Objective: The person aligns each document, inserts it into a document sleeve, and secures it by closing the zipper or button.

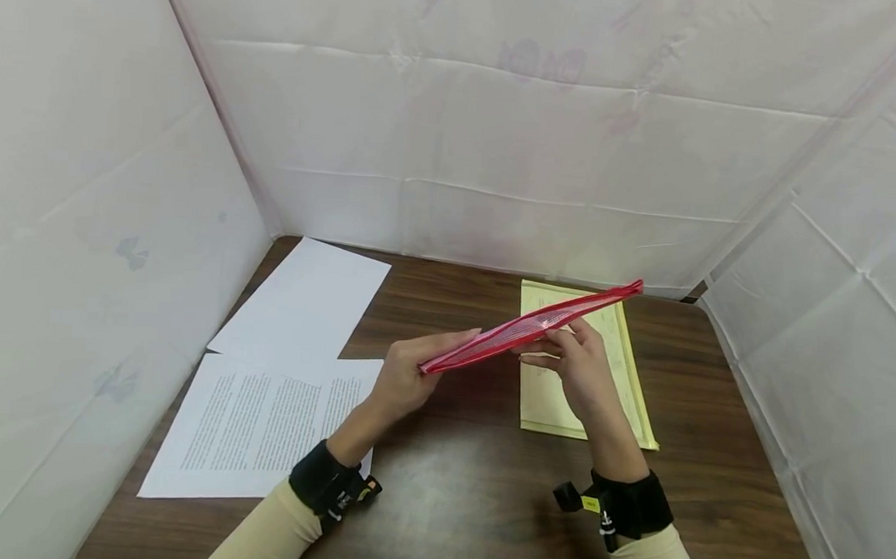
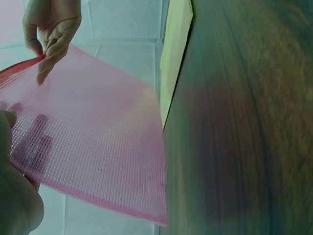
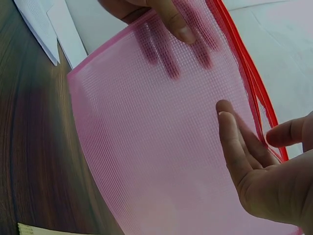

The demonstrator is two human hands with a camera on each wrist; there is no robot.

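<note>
My left hand [image 1: 402,382] and right hand [image 1: 579,369] have fingers clamped on the pink mesh pouch [image 1: 528,326], seen edge-on, contents unreadable; long axis rises toward the table's far right corner.

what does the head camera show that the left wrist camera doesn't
Only the head view shows the white printed sheets, the blank white sheet and both wrist straps, with the pouch seen edge-on. Only the left wrist view shows the pink mesh pouch face-on, with left hand fingers showing through the mesh. Both show the right hand pinching the pouch's red top edge, the yellow pad and the dark wooden table.
</note>
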